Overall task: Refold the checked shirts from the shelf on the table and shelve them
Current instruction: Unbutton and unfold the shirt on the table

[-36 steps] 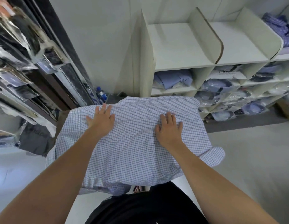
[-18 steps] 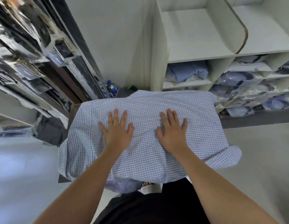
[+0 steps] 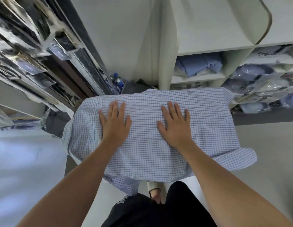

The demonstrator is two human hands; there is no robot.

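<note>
Head view, 1 moment logged.

Pale blue-and-white checked cotton shirt [image 3: 150, 145] lay spread over the counter [image 3: 68, 166], covering nearly all of it; only a dark sliver of counter showed below and to the left of the left hand [image 3: 115, 123].

Both hands rested palm-down on the shirt, fingers straight and slightly spread, gripping nothing. The left hand was flat on the left half of the fabric. The right hand [image 3: 175, 126] was flat on the right half, level with the left hand and well apart from it, with bare checked cloth between the 2.

Shirt edges: the hem hung off the counter's near side, below both wrists. A sleeve cuff [image 3: 237, 159] stuck out to the lower right of the right hand. A second fold of checked fabric [image 3: 126, 184] hung down under the left forearm.

Beyond the right hand's fingertips stood a white cubby shelf unit [image 3: 199, 38]. 1 compartment held a folded plain blue shirt [image 3: 198, 64]; compartments further right held shirts in clear plastic bags [image 3: 257, 76].

Beyond the left hand's fingertips a blue-capped plastic bottle [image 3: 117, 79] stood by the wall. Far left of the left hand ran a dark rack of plastic-wrapped garments [image 3: 36, 51].
</note>
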